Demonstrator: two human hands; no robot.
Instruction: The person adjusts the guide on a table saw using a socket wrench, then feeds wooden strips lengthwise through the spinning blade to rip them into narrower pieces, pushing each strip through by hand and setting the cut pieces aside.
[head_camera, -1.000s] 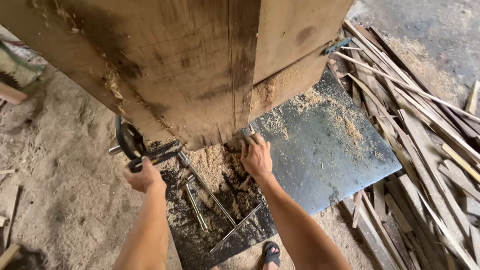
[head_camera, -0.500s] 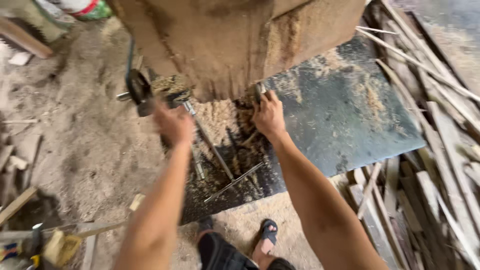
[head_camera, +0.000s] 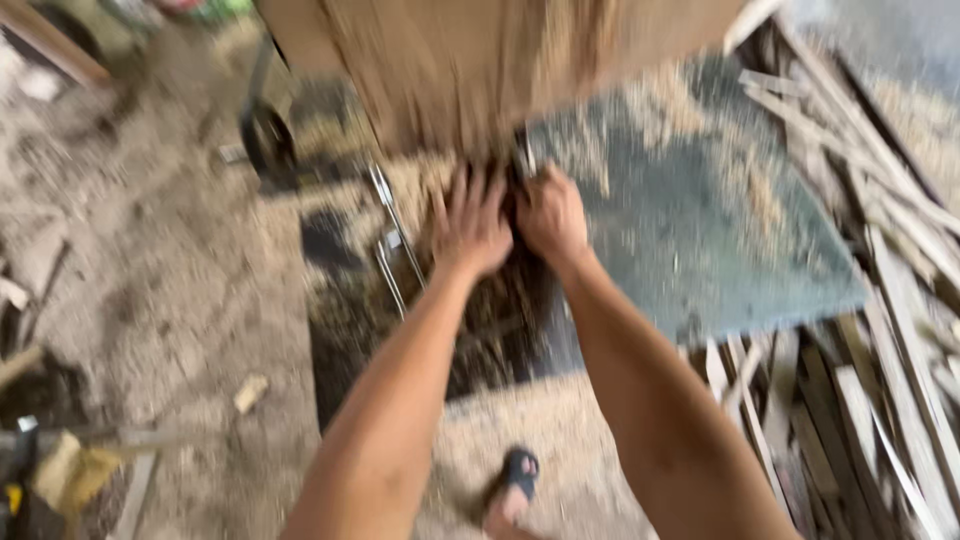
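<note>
Both hands are seen side by side at the foot of a large wooden block (head_camera: 480, 70), over a dark patch of sawdust (head_camera: 470, 320) heaped on the floor. The left hand (head_camera: 472, 225) is laid palm down with its fingers spread wide, the fingertips reaching into the sawdust at the base of the block; nothing is seen to be gripped by it. The right hand (head_camera: 552, 215) is placed just beside it, touching or nearly touching, with the fingers curled inward toward the block's lower edge; whether anything is held in it cannot be told because of motion blur. A dark flat sheet (head_camera: 700, 230), dusted with pale sawdust, is spread to the right of the hands and is partly tucked under the block. Thin metal rods (head_camera: 392, 235) are laid in the sawdust just to the left of the left hand. A black round-bodied tool (head_camera: 268, 140) is found farther left, beside the block. A stack of thin wooden strips (head_camera: 860, 360) is piled along the right edge. A sandalled foot (head_camera: 512, 485) is visible below, between the forearms.
</note>
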